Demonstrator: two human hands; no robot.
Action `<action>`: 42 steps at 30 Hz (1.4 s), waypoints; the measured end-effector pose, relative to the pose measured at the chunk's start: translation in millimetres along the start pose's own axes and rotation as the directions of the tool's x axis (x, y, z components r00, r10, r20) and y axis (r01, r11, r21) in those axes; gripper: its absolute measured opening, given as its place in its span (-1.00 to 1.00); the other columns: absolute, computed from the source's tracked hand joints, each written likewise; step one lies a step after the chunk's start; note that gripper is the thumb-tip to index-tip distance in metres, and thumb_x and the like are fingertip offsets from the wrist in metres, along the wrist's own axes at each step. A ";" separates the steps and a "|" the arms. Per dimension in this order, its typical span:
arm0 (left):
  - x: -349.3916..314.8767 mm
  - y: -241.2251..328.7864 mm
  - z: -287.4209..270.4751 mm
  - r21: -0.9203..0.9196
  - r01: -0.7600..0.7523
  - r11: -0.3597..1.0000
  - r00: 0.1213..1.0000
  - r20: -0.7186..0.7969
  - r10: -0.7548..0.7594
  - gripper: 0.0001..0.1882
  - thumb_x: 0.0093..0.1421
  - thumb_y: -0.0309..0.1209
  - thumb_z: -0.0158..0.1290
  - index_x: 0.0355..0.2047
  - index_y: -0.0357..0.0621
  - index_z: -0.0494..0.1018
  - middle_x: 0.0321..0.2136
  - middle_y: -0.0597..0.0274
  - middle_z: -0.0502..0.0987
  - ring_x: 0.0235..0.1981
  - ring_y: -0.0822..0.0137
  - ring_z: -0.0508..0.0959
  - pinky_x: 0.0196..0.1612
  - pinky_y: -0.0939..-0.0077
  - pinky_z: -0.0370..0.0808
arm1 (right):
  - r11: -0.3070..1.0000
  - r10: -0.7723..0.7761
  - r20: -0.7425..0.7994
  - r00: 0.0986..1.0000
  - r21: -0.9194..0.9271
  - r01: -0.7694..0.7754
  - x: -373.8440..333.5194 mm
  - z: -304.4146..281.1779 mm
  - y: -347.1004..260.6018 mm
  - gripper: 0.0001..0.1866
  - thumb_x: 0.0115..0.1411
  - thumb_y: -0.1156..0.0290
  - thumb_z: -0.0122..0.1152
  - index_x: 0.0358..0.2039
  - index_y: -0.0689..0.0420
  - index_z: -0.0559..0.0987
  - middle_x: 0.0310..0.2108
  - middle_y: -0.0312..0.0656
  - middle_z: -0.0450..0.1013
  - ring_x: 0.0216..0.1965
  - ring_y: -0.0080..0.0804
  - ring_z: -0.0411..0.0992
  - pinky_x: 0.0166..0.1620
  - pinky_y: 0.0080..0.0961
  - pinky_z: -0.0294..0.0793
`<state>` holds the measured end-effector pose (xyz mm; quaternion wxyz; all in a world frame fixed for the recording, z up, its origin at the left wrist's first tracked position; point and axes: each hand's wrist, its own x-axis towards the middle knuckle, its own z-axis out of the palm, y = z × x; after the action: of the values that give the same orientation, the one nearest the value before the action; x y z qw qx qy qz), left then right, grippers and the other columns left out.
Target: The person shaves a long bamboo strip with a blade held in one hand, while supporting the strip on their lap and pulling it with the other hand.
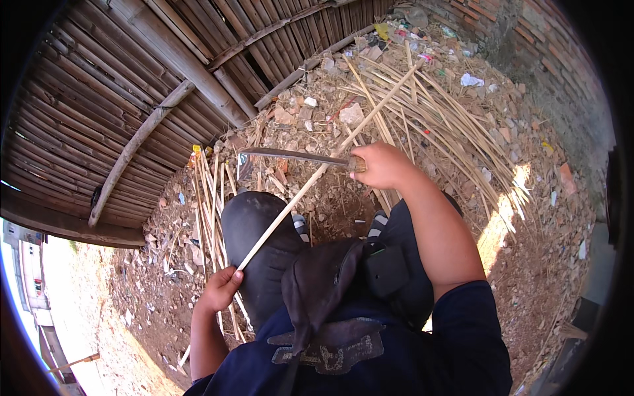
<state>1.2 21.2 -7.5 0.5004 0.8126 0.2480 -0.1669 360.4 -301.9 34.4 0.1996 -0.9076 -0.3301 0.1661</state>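
Note:
My left hand (pixel 220 290), beside my left knee, is closed around the lower end of a long pale bamboo strip (pixel 281 218). The strip slants up and to the right across my knee, its far end over a heap of similar strips. In my right hand (pixel 384 166) is the short handle of a long knife (pixel 294 155), fingers wrapped round it. The blade points left and crosses the strip near its middle; whether it presses into the strip I cannot tell.
Many loose strips (pixel 456 132) lie on the rubble ground at the upper right. Another bundle (pixel 210 201) lies left of my knee. A slatted bamboo wall (pixel 99 112) rises at the left, a brick wall (pixel 561 59) at the right. Litter and broken brick cover the ground.

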 end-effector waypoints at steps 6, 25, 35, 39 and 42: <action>-2.7 6.1 1.7 0.050 -0.027 0.998 0.999 -0.036 0.029 -0.53 0.44 -0.05 -0.04 -0.51 -0.12 0.35 -0.62 0.52 0.26 -0.53 0.57 0.20 -0.48 0.52 0.21 | 0.994 0.041 0.015 0.999 0.104 -0.043 14.5 -2.4 34.5 -0.46 0.09 0.15 0.41 0.02 0.17 0.59 -0.08 0.13 0.56 0.00 0.04 0.52 0.08 -0.20 0.48; 0.4 3.2 1.1 0.035 -0.070 0.997 0.997 -0.017 0.071 -0.53 0.44 -0.02 -0.05 -0.51 -0.08 0.35 -0.63 0.57 0.25 -0.56 0.61 0.17 -0.52 0.57 0.15 | 0.988 0.150 -0.087 0.985 0.054 -0.146 16.0 1.7 41.6 -0.45 0.10 0.14 0.39 0.09 0.09 0.57 -0.04 0.08 0.54 0.03 0.02 0.51 0.09 -0.18 0.49; -1.8 2.9 -0.5 0.018 -0.025 1.000 1.000 -0.018 0.025 -0.52 0.44 -0.05 -0.01 -0.54 -0.12 0.30 -0.59 0.50 0.23 -0.49 0.54 0.19 -0.45 0.49 0.21 | 0.998 -0.063 0.006 0.998 -0.009 0.063 7.4 6.0 16.2 -0.46 0.05 0.14 0.42 0.01 0.13 0.61 -0.16 0.07 0.58 -0.09 0.05 0.54 0.00 -0.17 0.51; -2.0 -0.5 2.5 0.023 -0.066 0.998 0.997 -0.047 0.067 -0.53 0.44 -0.03 -0.03 -0.52 -0.09 0.35 -0.64 0.57 0.26 -0.58 0.62 0.18 -0.54 0.58 0.15 | 0.995 -0.077 0.031 0.997 0.066 0.075 13.5 1.0 31.2 -0.48 0.05 0.15 0.43 -0.03 0.17 0.61 -0.16 0.10 0.57 -0.08 0.07 0.54 0.01 -0.16 0.50; 0.5 0.7 1.8 0.035 -0.062 0.997 0.997 -0.043 0.064 -0.53 0.43 -0.03 -0.03 -0.53 -0.08 0.34 -0.65 0.56 0.26 -0.58 0.61 0.18 -0.54 0.58 0.15 | 0.997 0.071 -0.082 0.994 0.019 -0.070 17.4 4.6 47.5 -0.44 0.09 0.15 0.40 0.08 0.08 0.57 -0.05 0.06 0.55 0.02 0.01 0.51 0.07 -0.16 0.50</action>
<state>2.0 19.4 -8.1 0.4863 0.8317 0.2303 -0.1373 396.3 -322.6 5.0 0.2140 -0.9231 -0.2880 0.1381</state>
